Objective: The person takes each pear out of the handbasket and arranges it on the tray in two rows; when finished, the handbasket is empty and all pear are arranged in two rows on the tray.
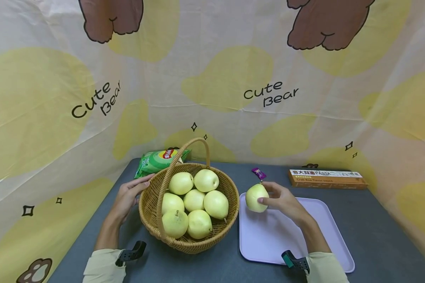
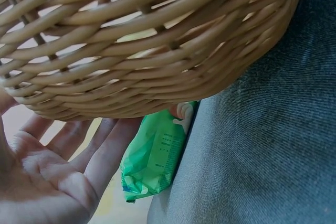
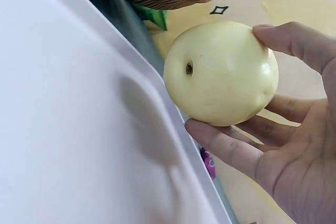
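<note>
My right hand (image 1: 285,202) holds a pale yellow-green pear (image 1: 255,199) between thumb and fingers, over the back left part of a lavender tray (image 1: 269,239). In the right wrist view the pear (image 3: 223,74) is above the tray's edge, its shadow falling on the surface. My left hand (image 1: 126,196) rests its outstretched fingers against the left side of a wicker basket (image 1: 189,247). Seen from the left wrist, those fingers (image 2: 105,153) reach along the basket's woven wall, their tips hidden behind it. Several similar pears (image 1: 194,200) lie inside the basket, beneath its arched handle (image 1: 168,177).
A green chip bag (image 1: 159,160) lies behind the basket at the back left. Beyond the tray sits a small purple wrapped candy (image 1: 259,173), and a long orange-brown pasta box (image 1: 327,179) lies at the back right. A printed cloth (image 1: 212,78) hangs behind the dark table (image 1: 382,236).
</note>
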`<action>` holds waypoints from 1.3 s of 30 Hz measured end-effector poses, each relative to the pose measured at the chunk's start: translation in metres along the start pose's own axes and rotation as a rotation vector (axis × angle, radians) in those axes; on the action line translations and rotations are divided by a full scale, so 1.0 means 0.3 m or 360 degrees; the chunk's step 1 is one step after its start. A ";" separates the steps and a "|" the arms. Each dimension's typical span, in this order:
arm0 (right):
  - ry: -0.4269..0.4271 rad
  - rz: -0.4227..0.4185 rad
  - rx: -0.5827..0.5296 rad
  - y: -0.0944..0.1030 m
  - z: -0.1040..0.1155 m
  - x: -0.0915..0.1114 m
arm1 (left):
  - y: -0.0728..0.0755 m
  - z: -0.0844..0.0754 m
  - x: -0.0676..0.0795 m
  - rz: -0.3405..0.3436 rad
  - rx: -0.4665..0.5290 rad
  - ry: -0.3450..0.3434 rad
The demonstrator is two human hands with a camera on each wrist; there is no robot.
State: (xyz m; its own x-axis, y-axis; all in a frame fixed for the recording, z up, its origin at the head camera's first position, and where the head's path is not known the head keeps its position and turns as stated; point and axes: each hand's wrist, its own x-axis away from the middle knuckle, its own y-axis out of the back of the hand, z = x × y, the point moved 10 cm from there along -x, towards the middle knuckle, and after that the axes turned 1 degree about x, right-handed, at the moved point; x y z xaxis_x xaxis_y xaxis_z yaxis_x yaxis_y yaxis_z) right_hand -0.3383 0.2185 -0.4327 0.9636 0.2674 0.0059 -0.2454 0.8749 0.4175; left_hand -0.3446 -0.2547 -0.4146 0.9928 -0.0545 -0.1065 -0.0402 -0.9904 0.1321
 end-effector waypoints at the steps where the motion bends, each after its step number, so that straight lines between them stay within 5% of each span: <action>1: -0.0003 0.0002 0.0005 -0.002 -0.003 -0.002 | 0.000 0.000 0.000 0.0000 0.0000 0.0000; 20: -0.0121 0.0028 0.0035 -0.043 -0.059 -0.028 | 0.001 0.001 0.001 -0.0001 -0.0002 0.0006; 39: -0.0094 0.0051 -0.0022 -0.069 -0.060 -0.036 | -0.001 0.000 -0.001 0.0008 -0.0006 0.0013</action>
State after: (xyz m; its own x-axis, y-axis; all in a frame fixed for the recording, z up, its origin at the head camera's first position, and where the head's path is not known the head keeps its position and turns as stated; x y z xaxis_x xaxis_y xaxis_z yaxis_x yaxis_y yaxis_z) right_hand -0.3456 0.2047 -0.4578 0.9598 0.2712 0.0730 -0.2771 0.8720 0.4035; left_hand -0.3448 -0.2544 -0.4147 0.9935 -0.0586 -0.0980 -0.0449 -0.9897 0.1362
